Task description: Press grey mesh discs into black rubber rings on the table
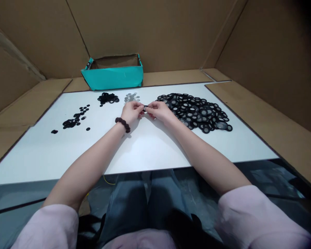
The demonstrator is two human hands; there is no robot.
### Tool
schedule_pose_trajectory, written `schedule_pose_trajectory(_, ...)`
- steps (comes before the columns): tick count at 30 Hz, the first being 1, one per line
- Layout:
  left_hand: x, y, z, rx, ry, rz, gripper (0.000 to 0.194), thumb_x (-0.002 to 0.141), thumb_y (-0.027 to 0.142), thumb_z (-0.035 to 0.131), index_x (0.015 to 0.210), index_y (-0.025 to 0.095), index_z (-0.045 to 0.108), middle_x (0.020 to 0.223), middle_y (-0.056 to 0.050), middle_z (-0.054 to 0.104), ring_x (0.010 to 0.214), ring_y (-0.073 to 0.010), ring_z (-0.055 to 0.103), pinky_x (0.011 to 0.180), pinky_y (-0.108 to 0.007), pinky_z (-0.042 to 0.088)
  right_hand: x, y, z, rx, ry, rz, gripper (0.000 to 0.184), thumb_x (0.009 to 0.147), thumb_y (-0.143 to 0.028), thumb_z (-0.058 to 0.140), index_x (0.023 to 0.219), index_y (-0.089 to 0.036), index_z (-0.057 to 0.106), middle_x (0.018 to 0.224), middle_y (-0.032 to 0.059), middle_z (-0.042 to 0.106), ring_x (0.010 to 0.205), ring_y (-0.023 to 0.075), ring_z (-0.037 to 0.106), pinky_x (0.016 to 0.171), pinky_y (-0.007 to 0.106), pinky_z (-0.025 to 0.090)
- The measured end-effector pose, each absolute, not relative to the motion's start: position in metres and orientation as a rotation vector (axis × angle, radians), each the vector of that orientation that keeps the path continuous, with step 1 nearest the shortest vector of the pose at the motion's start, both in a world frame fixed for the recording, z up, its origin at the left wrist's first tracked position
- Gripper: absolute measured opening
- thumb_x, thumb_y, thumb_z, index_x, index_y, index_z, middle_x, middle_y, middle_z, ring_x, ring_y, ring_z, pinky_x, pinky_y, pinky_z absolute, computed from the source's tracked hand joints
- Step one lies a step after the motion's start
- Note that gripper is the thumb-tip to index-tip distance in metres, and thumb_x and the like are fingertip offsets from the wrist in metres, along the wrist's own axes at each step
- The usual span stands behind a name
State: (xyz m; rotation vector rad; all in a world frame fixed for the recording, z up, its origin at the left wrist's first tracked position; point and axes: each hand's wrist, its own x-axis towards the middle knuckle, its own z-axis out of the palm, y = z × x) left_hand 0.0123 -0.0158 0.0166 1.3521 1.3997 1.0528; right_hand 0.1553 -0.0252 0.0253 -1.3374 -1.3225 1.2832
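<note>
Above the middle of the white board, my left hand and my right hand meet fingertip to fingertip. Both pinch one small black ring-shaped disc with a pale centre; the fingers cover much of it. Just right of my right hand spreads a big pile of black ringed discs with grey centres. Behind my left hand lies a small group of clear, pale discs. Farther left are a heap of black rings and a scatter of small solid black discs.
A turquoise open-topped box stands at the back, beyond the white board. Cardboard walls rise behind and on both sides. Cardboard sheet borders the board on the right. My legs are below its front edge.
</note>
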Motion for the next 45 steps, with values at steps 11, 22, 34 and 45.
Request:
schedule_pose_trajectory(11, 0.008, -0.009, 0.009, 1.419, 1.328, 1.066, 0.009, 0.089, 0.007, 0.067, 0.083, 0.013, 0.069, 0.075, -0.006, 0.072, 0.075, -0.0193, 0.075, 0.083, -0.04, 0.066, 0.152, -0.025, 0.028, -1.322, -1.215, 1.415, 0.037, 0.096, 0.005, 0.062, 0.068, -0.017, 0.053, 0.05, -0.0009, 0.062, 0.043, 0.009, 0.057, 0.047, 0.017, 0.045)
schedule_pose_trajectory(22, 0.006, -0.005, 0.001, 1.589, 1.359, 1.087, 0.009, 0.088, 0.01, 0.063, 0.086, 0.015, 0.071, 0.078, -0.007, 0.074, 0.077, -0.021, 0.074, 0.083, -0.043, 0.066, 0.153, -0.028, 0.031, -1.345, -1.25, 1.389, 0.036, 0.096, 0.004, 0.064, 0.066, -0.016, 0.056, 0.049, -0.0017, 0.059, 0.043, 0.0074, 0.052, 0.046, 0.018, 0.043)
schedule_pose_trajectory(34, 0.005, -0.01, 0.006, 2.117, 1.355, 1.033, 0.022, 0.086, 0.008, 0.051, 0.093, 0.018, 0.069, 0.095, -0.006, 0.075, 0.089, -0.0204, 0.07, 0.093, -0.041, 0.058, 0.154, -0.028, 0.034, -1.357, -1.23, 1.497, 0.039, 0.1, 0.002, 0.059, 0.064, -0.013, 0.058, 0.054, 0.0024, 0.059, 0.047, 0.0077, 0.054, 0.052, 0.018, 0.046)
schedule_pose_trajectory(45, 0.002, -0.014, 0.007, 2.397, 1.399, 0.872, 0.032, 0.081, 0.02, 0.072, 0.11, 0.019, 0.059, 0.116, -0.01, 0.062, 0.11, -0.0286, 0.063, 0.099, -0.046, 0.054, 0.159, -0.022, 0.029, -1.326, -1.231, 1.471, 0.039, 0.098, 0.001, 0.062, 0.061, -0.013, 0.059, 0.052, -0.0007, 0.054, 0.048, 0.0067, 0.051, 0.049, 0.017, 0.04)
